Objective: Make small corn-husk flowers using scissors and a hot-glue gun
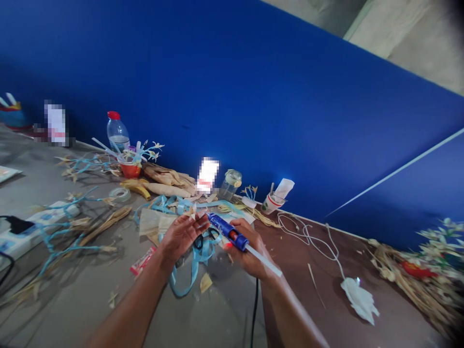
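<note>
My right hand [250, 249] is wrapped round a blue glue gun [228, 231], with a white glue stick [264, 261] poking out of its back end. The gun's nozzle points left, toward the fingers of my left hand [184, 235]. Between those fingertips is a small pale husk flower piece [194, 211]. Beneath and between the hands lie black-handled scissors [198, 240] and light blue ribbon [186, 290]. A black cord [255, 309] runs down below my right hand.
Behind the hands stand a glass jar [230, 184], a lit phone [208, 175] and a cup [271, 203]. Left are blue-wrapped stems [54, 251], a power strip [36, 232], a red pot [130, 169] and a bottle [118, 133]. Right are a white cable [311, 239] and dried husks [409, 285].
</note>
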The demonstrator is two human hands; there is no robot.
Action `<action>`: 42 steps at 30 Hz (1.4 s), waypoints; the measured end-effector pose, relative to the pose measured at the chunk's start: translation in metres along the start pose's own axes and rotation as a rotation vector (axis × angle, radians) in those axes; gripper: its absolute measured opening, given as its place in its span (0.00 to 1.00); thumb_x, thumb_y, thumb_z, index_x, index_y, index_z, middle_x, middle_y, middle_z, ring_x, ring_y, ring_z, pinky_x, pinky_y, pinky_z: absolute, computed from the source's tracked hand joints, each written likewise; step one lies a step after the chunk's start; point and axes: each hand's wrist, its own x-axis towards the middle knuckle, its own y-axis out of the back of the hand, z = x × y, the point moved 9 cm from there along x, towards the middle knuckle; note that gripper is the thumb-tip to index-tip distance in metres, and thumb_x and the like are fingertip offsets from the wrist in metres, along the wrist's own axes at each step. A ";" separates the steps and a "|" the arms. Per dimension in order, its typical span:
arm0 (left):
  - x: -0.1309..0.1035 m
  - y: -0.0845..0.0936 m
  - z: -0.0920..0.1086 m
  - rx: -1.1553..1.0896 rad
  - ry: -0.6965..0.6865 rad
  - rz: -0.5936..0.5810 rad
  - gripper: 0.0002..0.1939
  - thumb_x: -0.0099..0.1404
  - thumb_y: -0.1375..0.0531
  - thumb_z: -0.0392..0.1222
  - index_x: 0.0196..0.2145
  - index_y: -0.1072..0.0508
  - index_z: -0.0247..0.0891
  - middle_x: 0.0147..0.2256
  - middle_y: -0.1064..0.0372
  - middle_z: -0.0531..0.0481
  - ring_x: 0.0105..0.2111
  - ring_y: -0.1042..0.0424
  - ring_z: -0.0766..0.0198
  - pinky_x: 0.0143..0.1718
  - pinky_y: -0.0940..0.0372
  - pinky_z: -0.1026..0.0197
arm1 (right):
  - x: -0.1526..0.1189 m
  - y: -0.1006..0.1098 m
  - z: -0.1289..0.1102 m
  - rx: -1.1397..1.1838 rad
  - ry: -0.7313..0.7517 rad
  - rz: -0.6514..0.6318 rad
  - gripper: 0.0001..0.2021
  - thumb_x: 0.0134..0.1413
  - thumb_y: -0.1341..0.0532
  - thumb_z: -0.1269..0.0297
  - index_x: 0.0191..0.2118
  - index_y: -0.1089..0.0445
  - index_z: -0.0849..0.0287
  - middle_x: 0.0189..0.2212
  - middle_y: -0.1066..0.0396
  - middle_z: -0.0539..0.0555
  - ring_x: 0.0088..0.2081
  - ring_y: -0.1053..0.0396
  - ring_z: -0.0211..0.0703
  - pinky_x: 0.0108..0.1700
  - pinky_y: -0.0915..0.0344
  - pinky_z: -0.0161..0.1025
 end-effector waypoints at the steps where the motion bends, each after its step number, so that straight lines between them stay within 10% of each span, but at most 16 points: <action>1: 0.000 0.001 0.000 -0.007 0.003 -0.001 0.01 0.54 0.35 0.32 0.27 0.24 0.34 0.37 0.22 0.44 0.40 0.25 0.56 0.49 0.34 0.48 | 0.000 0.000 0.000 0.001 -0.001 -0.004 0.14 0.56 0.42 0.51 0.33 0.35 0.59 0.36 0.36 0.56 0.37 0.35 0.43 0.40 0.35 0.39; 42: 0.002 0.010 -0.004 0.058 0.036 0.126 0.08 0.46 0.30 0.32 0.27 0.23 0.31 0.33 0.23 0.44 0.35 0.26 0.63 0.42 0.32 0.62 | -0.004 -0.001 0.020 0.016 -0.038 -0.008 0.16 0.56 0.43 0.49 0.31 0.37 0.58 0.35 0.37 0.56 0.39 0.35 0.45 0.41 0.37 0.40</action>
